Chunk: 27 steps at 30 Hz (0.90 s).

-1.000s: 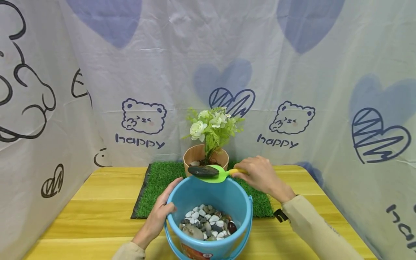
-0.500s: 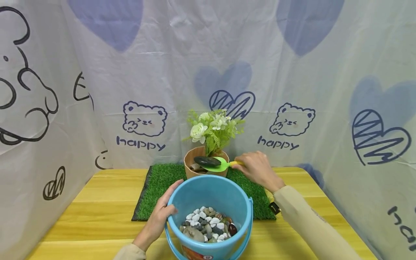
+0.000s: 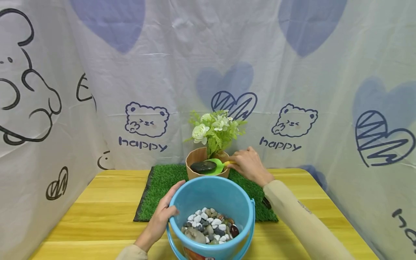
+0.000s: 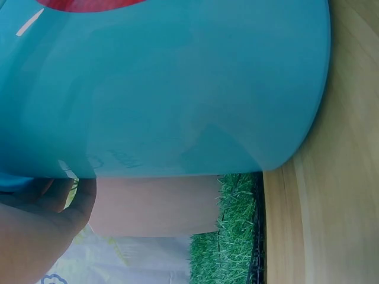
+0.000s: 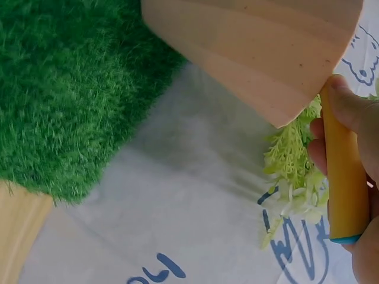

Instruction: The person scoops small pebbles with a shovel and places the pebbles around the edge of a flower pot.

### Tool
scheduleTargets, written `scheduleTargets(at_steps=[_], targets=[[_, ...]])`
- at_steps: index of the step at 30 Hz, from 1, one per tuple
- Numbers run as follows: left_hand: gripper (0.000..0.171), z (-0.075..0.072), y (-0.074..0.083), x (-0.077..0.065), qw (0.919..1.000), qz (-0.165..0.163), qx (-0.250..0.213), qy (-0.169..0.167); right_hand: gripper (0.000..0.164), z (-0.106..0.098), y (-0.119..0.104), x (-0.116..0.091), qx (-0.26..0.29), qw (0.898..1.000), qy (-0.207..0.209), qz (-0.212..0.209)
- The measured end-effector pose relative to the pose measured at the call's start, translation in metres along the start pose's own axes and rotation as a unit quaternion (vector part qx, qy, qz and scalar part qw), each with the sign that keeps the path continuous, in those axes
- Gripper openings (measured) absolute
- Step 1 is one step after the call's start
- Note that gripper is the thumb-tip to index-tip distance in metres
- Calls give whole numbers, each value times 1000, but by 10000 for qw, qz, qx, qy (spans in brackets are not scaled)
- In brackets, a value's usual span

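My left hand (image 3: 160, 218) grips the left rim of a blue bucket (image 3: 211, 189), thumb over the edge and fingers along the outside. White, grey and brown pebbles (image 3: 209, 228) cover the bucket's bottom. In my right hand (image 3: 250, 166) is a small trowel with a green blade (image 3: 217, 165); the right wrist view shows its yellow handle (image 5: 344, 183) within the curled fingers. A large dark stone (image 3: 202, 166) lies on the blade, at the mouth of a tan flowerpot (image 3: 195, 156) behind the bucket. White flowers with green leaves (image 3: 218, 129) rise from this pot.
The pot stands on a green artificial grass mat (image 3: 162, 180), partly hidden by the bucket. Below is a yellow wooden table (image 3: 97, 209). A white cloth with printed bears and hearts (image 3: 146, 72) hangs behind and at both sides.
My right hand has carried the trowel and dark stone forward from above the bucket's far rim, then lowered them into the pot's mouth. The left hand keeps its hold on the bucket.
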<state>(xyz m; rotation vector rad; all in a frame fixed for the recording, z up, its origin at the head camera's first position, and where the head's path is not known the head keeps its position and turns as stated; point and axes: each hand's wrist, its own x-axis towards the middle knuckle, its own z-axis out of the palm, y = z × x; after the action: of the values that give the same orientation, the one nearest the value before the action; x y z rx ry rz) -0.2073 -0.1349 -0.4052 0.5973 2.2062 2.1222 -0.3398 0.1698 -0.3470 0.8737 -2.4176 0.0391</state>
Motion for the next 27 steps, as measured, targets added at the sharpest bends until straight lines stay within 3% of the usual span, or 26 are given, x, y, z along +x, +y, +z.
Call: scheduleTargets(at_steps=[7, 15, 22, 27], targets=[[79, 0, 0, 0, 10000, 53, 77, 23, 23, 0, 6, 4, -409, 9979, 242, -449], [79, 0, -1, 0, 10000, 51, 60, 31, 22, -8, 15, 4, -890, 9940, 385, -504], [80, 0, 0, -1, 10000, 25, 36, 21, 16, -14, 15, 5, -1100, 9927, 440, -223], [80, 0, 0, 0, 10000, 43, 16, 23, 19, -17, 13, 4, -873, 9954, 359, 136]])
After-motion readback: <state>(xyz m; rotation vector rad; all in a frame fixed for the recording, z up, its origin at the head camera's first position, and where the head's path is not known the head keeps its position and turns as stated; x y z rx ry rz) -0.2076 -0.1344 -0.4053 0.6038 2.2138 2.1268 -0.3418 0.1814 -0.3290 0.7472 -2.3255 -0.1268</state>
